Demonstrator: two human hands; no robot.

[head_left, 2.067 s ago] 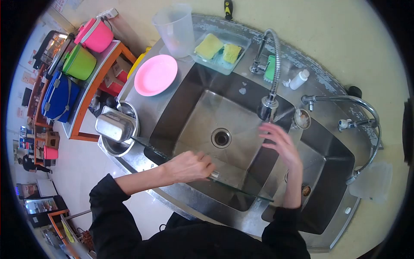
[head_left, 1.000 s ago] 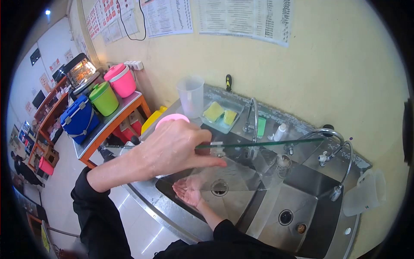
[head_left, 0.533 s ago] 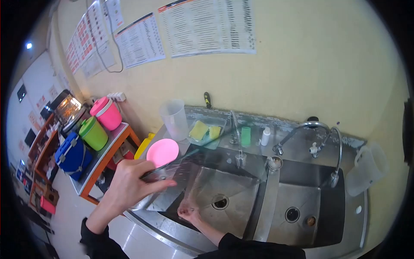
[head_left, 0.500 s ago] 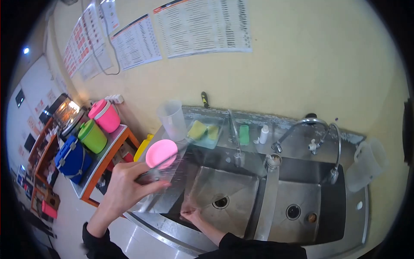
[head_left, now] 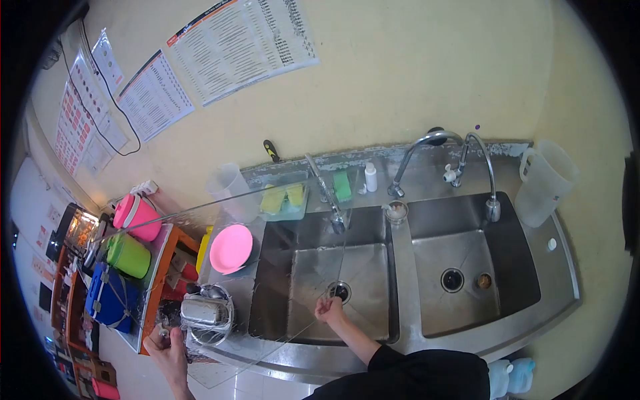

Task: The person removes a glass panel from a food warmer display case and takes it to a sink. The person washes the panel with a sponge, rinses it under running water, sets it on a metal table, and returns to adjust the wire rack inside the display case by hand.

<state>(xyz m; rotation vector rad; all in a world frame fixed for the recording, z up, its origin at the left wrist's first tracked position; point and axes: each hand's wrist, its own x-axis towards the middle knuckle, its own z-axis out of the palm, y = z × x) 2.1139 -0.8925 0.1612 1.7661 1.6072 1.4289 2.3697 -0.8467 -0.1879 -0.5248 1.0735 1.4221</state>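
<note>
A large clear panel [head_left: 287,260], streaked and wet-looking, is tilted across the left sink and the counter at its left. My left hand [head_left: 170,350] is closed at the panel's lower left, around what looks like a small knob. Over the left sink basin, my right hand [head_left: 330,310] has its fingers curled at the panel's right-hand edge; the exact grip is partly hard to make out. Through the panel I see a pink plate [head_left: 231,248] and a round metal rack [head_left: 207,319] with a metal container and utensils.
A double sink [head_left: 407,267] has curved faucets [head_left: 427,143] behind it. Sponges lie in a tray [head_left: 283,207] beside a green sponge [head_left: 342,186] and a white bottle [head_left: 371,177]. A plastic pitcher [head_left: 543,183] stands right. Coolers [head_left: 130,253] sit on a left table.
The panel has swung to lie more broadly across my view. My left hand has moved lower and left; my right hand sits farther right over the basin. The view has turned.
</note>
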